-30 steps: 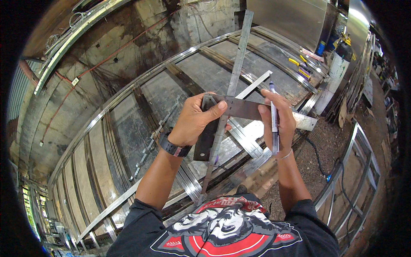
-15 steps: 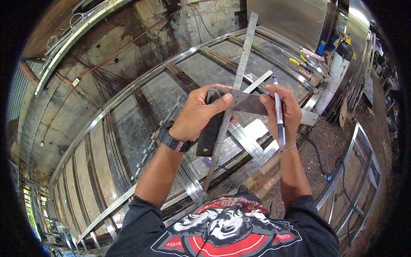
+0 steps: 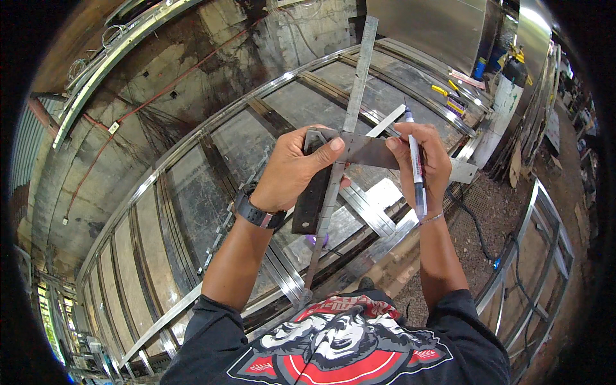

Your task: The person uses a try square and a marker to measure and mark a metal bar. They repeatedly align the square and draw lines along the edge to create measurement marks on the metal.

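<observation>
My left hand (image 3: 292, 168) grips a try square, its thumb on top where the dark stock (image 3: 312, 202) meets the steel blade (image 3: 372, 153). It also clamps a long, narrow metal strip (image 3: 361, 70) that passes beneath the blade, running from near my chest to far ahead. Dark marks cross the strip's near half. My right hand (image 3: 428, 157) is closed, with a white-and-dark marker pen (image 3: 416, 163) between its fingers, one tip pointing away from me. Its thumb presses the blade near the free end, which shows past the hand.
A large framed metal panel (image 3: 212, 160) with parallel bars lies below my hands. Yellow-handled tools (image 3: 443, 91) rest at its far right. A gas cylinder (image 3: 514, 69) stands beyond, and another metal frame (image 3: 532, 256) lies right. A dark cable (image 3: 478, 234) runs over the ground.
The metal strip's far end has shifted slightly left, together with the try square and my left hand. My right hand keeps its hold on the marker pen.
</observation>
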### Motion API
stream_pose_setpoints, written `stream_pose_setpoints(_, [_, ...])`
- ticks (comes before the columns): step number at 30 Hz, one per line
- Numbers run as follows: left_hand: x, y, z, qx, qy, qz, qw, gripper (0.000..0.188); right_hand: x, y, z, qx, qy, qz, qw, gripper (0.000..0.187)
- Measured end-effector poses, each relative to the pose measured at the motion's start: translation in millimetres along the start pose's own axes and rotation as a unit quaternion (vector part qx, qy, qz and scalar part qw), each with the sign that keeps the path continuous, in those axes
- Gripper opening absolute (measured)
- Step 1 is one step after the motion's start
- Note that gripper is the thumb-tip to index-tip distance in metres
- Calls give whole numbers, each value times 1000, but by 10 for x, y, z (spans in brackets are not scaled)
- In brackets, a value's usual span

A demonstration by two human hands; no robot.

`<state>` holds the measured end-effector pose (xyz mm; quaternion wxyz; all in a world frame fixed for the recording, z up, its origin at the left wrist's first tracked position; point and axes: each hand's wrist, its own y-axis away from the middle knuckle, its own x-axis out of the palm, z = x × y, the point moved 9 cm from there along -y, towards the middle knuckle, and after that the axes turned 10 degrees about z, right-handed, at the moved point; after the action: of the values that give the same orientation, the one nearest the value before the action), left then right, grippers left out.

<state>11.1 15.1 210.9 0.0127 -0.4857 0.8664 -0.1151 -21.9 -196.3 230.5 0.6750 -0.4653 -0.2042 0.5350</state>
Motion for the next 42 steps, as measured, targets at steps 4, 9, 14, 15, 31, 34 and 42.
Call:
stream_pose_setpoints(4, [-20,19,3,3,1,-10,1000,28,12,2,20,-4,-1,10,1000,21])
stream_pose_setpoints(9, [6,12,15,7,1,8,1000,25,-101,67,39,-35,-29,-49,998,27])
stream_pose_setpoints(14, [-21,20,64,9,10,11,1000,24,-25,58,139,69,-195,16,978,23])
stream_pose_setpoints(15, [-23,16,73,11,12,11,1000,24,51,62,127,98,-223,31,969,22])
stream_pose_setpoints(31, [12,43,78,7,7,16,1000,25,265,74,72,126,-297,85,943,17])
stream_pose_setpoints(34, [5,41,86,6,4,15,1000,25,251,41,110,111,-244,99,958,15])
stream_pose_setpoints(42, [-21,44,99,10,12,12,1000,25,77,93,88,138,-211,91,963,16])
